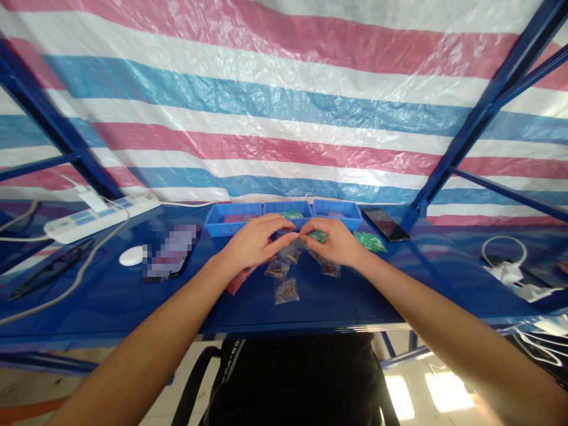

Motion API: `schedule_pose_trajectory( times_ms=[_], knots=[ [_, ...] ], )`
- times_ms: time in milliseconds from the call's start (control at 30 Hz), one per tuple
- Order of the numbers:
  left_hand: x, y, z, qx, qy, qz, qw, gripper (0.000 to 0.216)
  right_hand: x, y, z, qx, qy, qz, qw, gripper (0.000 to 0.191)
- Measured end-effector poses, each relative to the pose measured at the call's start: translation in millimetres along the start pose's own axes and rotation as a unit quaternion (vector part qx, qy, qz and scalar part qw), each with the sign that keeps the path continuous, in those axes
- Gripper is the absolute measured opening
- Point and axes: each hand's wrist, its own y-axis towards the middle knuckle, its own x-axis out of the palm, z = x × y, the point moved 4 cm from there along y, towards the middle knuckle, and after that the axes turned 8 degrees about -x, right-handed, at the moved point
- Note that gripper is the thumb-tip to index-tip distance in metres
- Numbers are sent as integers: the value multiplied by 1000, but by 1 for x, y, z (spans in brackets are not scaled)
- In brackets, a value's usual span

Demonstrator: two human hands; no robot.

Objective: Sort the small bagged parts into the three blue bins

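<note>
My left hand [257, 239] and my right hand [335, 239] meet over the desk in front of the blue bins, fingertips pinched close together. Between them shows a small clear plastic bag [293, 243], partly hidden by the fingers. Below lie several clear bags with thin brass-coloured pieces, such as one bag [286, 290] nearest me, another bag [277, 268] near my left hand and a third bag [331, 269] under my right. A reddish packet [239, 280] sticks out beneath my left wrist. Green packaging [318, 235] shows behind my right fingers.
Three blue bins stand in a row: left bin [213, 228], middle bin [266, 208], right bin [352, 225]. Right of them lie a green packet [370, 241] and a dark phone [385, 223]. Leftward are another phone [171, 254], a white round case [131, 255] and a power strip [66, 228].
</note>
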Motion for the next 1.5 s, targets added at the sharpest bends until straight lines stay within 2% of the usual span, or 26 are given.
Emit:
schedule_pose_trajectory(
  times_ms=[133, 267, 400, 500, 633, 800, 967, 1200, 1500],
  knots=[
    [1, 1, -2, -44, -49, 13, 998, 39, 1, -1, 8, 72, 91, 48, 992, 18],
    [4, 2, -6, -108, -122, 32, 986, 35, 8, -2, 15, 108, 204, 69, 971, 21],
    [8, 2, -7, -118, -220, 49, 967, 38, 15, -3, 19, 134, 283, 65, 948, 32],
    [10, 1, -6, -114, -244, 44, 962, 44, 17, -2, 20, 151, 316, 68, 934, 37],
    [8, 1, -2, -90, -205, 54, 973, 50, 14, -1, 23, 168, 332, 95, 923, 41],
    [11, 2, -3, -88, -227, 42, 969, 47, 14, 0, 24, 170, 345, 107, 917, 44],
    [12, 1, -3, -90, -219, 47, 970, 51, 17, -2, 22, 173, 322, 92, 926, 47],
    [11, -1, 8, -86, -199, 17, 976, 55, 20, -3, 19, 159, 326, 92, 927, 46],
    [16, 1, -2, -95, -188, 35, 977, 50, 19, -2, 21, 154, 312, 112, 931, 46]
  ],
)
